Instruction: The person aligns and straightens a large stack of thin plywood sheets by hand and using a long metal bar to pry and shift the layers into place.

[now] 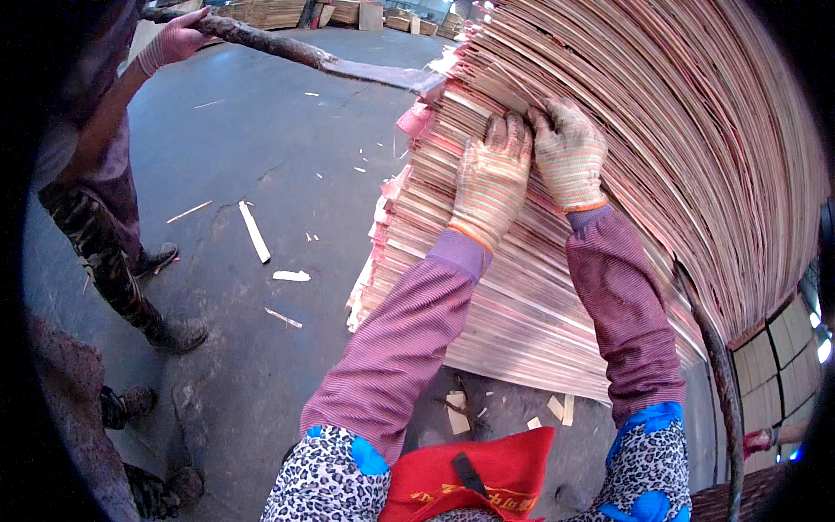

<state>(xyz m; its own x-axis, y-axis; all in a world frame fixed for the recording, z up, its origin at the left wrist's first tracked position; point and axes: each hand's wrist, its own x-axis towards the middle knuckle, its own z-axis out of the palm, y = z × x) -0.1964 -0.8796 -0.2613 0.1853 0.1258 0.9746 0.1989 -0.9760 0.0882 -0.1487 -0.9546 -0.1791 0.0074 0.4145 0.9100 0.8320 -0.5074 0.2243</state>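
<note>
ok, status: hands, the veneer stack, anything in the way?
Left hand and right hand, gloved, side by side, pressed flat on the veneer stack. Fingertips at sheet edges; no clear grip. Co-worker's hand holds a wooden pole wedged into the stack corner.

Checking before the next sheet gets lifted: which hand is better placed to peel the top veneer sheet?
Probably the right hand: its fingertips sit at the upper sheet edges of the veneer stack, while the left hand lies flat lower on the stack's side.
</note>
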